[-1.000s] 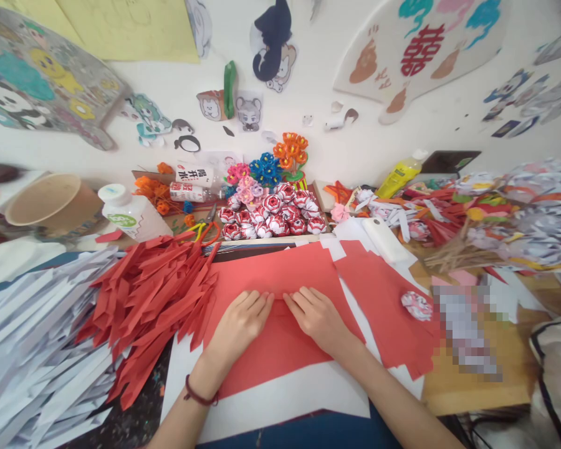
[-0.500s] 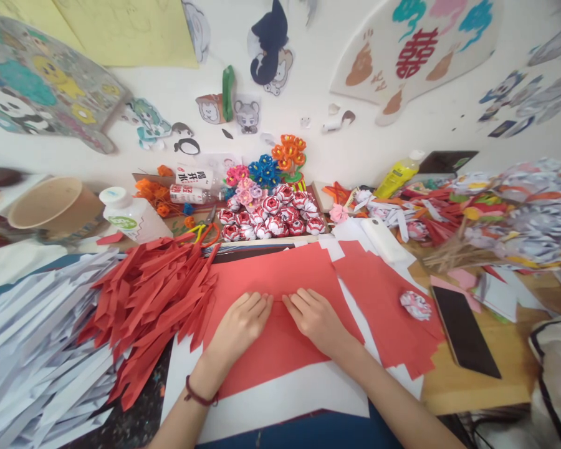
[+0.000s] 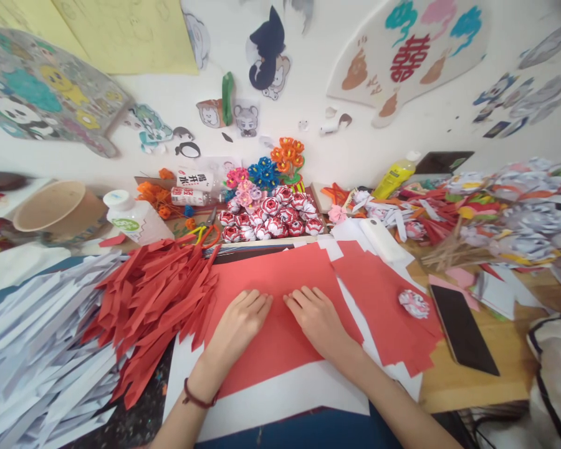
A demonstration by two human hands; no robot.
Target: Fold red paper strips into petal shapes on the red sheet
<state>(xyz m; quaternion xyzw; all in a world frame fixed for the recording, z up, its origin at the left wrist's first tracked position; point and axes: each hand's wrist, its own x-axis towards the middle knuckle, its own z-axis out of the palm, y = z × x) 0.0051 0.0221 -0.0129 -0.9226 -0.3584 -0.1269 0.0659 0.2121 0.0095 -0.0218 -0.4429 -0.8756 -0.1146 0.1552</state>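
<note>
My left hand [image 3: 247, 315] and my right hand [image 3: 313, 315] face each other over a large red paper sheet [image 3: 257, 365], a small gap between their fingertips. The fingers of both are pinched closed on a narrow strip of red paper [image 3: 278, 298]. Red against red, its outline barely shows, and the fingers hide its ends. Left of my left hand lies a heap of folded red paper strips [image 3: 154, 299]. Beyond my right hand are more red sheets [image 3: 374, 299] with a red-and-white paper flower [image 3: 414, 304] on them.
White paper strips [image 3: 47, 349] pile up at the far left. Behind are scissors [image 3: 208, 236], a white bottle [image 3: 135, 218] and a box of paper flowers [image 3: 273, 215]. A dark phone [image 3: 462, 327] lies at right, near large paper flowers [image 3: 528, 212].
Both hands stay nearly in place, fingers still pinched. The strip's edge, visible between the fingertips before, is now harder to make out. The camera view has shifted slightly.
</note>
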